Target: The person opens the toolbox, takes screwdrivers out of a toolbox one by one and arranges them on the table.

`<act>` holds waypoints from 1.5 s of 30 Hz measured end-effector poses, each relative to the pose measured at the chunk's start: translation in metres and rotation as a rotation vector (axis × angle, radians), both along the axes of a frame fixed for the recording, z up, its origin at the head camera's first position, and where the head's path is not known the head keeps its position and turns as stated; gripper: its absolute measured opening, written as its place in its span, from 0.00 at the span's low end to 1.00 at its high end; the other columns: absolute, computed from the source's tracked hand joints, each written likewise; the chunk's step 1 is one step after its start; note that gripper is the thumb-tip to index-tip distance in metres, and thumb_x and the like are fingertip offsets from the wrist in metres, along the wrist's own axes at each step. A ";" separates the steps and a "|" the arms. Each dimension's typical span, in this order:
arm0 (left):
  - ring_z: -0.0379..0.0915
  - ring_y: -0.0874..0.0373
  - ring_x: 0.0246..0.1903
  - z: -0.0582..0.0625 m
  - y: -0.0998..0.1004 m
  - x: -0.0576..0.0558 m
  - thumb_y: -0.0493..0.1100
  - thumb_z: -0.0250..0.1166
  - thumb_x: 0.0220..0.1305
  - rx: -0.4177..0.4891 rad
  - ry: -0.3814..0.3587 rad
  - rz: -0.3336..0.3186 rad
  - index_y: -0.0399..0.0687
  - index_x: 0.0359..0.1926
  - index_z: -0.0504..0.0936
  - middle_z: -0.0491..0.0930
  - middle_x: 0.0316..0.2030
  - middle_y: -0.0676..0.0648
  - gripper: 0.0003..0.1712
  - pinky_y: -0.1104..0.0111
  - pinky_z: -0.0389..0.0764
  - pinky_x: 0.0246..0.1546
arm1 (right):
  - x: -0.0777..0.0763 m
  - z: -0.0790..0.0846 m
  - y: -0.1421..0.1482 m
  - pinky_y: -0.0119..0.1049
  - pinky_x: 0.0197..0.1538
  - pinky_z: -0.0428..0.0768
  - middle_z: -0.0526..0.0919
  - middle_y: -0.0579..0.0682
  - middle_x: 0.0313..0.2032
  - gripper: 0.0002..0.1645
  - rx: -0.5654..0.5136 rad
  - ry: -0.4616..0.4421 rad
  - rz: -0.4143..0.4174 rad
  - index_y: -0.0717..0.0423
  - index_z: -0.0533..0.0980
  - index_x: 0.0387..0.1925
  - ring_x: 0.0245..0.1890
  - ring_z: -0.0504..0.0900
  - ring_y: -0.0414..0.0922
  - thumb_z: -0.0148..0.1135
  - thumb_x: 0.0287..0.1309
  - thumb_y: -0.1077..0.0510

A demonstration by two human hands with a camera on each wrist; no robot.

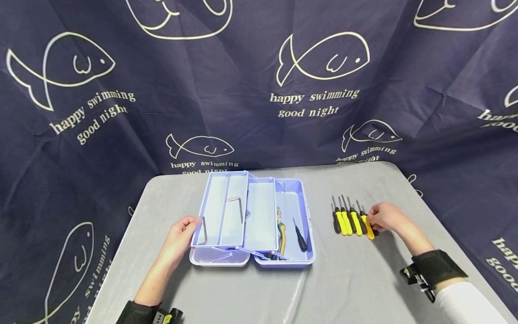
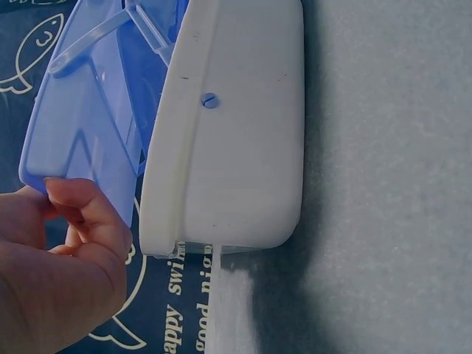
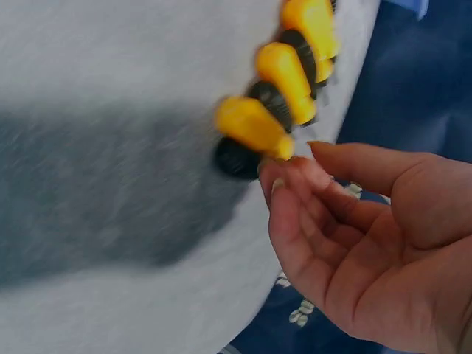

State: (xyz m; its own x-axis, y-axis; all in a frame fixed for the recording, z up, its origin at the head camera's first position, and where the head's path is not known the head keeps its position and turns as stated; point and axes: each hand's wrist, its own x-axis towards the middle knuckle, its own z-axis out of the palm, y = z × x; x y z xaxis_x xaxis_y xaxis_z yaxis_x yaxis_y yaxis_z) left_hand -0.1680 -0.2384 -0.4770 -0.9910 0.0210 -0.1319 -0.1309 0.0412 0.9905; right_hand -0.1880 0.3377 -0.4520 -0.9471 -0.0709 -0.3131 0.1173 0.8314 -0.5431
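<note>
A lilac cantilever toolbox (image 1: 306, 216) stands spread out on the table. My left hand (image 1: 180, 235) pinches the left edge of its upper tray (image 1: 212, 198); in the left wrist view, thumb and fingers of the left hand (image 2: 74, 254) are at the blue tray's corner (image 2: 55, 158). To the right lies a row of screwdrivers (image 1: 344, 222) with yellow and black handles, shafts pointing away. My right hand (image 1: 384, 217) pinches the yellow screwdriver (image 1: 369, 230) near the row's right end, just above its handle. A black handle (image 3: 237, 158) lies beside it in the right wrist view.
Two hex keys lie in the upper tray, one bent key (image 1: 240, 208) and one at the left (image 1: 204, 231). Pliers (image 1: 282, 234) and a black screwdriver (image 1: 300, 238) lie in the box's bottom. A dark fish-print cloth (image 1: 259, 135) hangs behind the grey table (image 1: 323, 288).
</note>
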 end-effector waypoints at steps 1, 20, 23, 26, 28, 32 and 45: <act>0.76 0.62 0.22 0.000 0.000 0.000 0.41 0.54 0.80 0.000 -0.002 0.000 0.35 0.40 0.76 0.79 0.23 0.53 0.13 0.71 0.78 0.23 | 0.000 0.003 -0.004 0.38 0.30 0.83 0.79 0.49 0.21 0.08 -0.024 0.000 0.006 0.64 0.74 0.28 0.22 0.79 0.42 0.58 0.64 0.66; 0.74 0.63 0.20 0.003 0.000 0.000 0.40 0.55 0.80 -0.019 0.002 0.004 0.35 0.38 0.76 0.77 0.21 0.52 0.12 0.72 0.76 0.22 | -0.024 0.061 -0.159 0.38 0.24 0.84 0.82 0.54 0.23 0.05 -0.045 0.102 0.238 0.63 0.77 0.32 0.16 0.81 0.41 0.59 0.66 0.68; 0.73 0.63 0.20 0.002 0.000 0.000 0.39 0.55 0.80 -0.009 -0.001 -0.003 0.35 0.38 0.76 0.77 0.21 0.52 0.12 0.72 0.74 0.21 | -0.024 0.057 -0.181 0.37 0.22 0.83 0.81 0.51 0.18 0.06 0.017 0.131 0.287 0.61 0.77 0.31 0.14 0.80 0.41 0.62 0.65 0.68; 0.72 0.63 0.20 0.001 0.000 0.000 0.39 0.55 0.80 -0.003 0.002 -0.007 0.34 0.38 0.76 0.77 0.21 0.53 0.12 0.73 0.73 0.21 | -0.025 0.049 -0.197 0.35 0.21 0.82 0.81 0.51 0.17 0.06 0.052 0.131 0.324 0.60 0.78 0.29 0.13 0.80 0.41 0.63 0.63 0.68; 0.71 0.63 0.20 0.001 -0.001 0.001 0.39 0.55 0.80 -0.002 0.006 -0.006 0.34 0.39 0.76 0.77 0.21 0.53 0.12 0.73 0.72 0.20 | -0.024 0.044 -0.205 0.34 0.21 0.81 0.81 0.52 0.17 0.07 0.059 0.113 0.339 0.60 0.78 0.29 0.13 0.81 0.42 0.64 0.63 0.69; 0.71 0.63 0.19 0.002 -0.001 0.001 0.38 0.55 0.79 -0.006 0.011 -0.003 0.33 0.39 0.76 0.76 0.21 0.53 0.12 0.73 0.71 0.20 | -0.023 0.034 -0.216 0.32 0.19 0.80 0.84 0.58 0.19 0.09 0.085 0.081 0.364 0.60 0.78 0.27 0.13 0.80 0.42 0.66 0.62 0.69; 0.72 0.63 0.20 0.001 -0.001 0.001 0.38 0.54 0.79 -0.001 0.006 -0.013 0.34 0.38 0.76 0.76 0.21 0.53 0.11 0.73 0.72 0.21 | -0.016 0.018 -0.245 0.30 0.14 0.74 0.76 0.55 0.21 0.16 0.432 -0.044 0.432 0.58 0.70 0.20 0.17 0.85 0.50 0.59 0.57 0.75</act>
State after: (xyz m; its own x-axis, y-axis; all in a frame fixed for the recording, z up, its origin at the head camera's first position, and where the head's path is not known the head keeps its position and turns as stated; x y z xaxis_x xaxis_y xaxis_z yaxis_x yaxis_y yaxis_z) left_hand -0.1673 -0.2396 -0.4757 -0.9915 0.0336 -0.1258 -0.1243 0.0435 0.9913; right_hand -0.2037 0.0928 -0.4340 -0.8465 -0.3039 -0.4371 -0.2653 0.9527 -0.1485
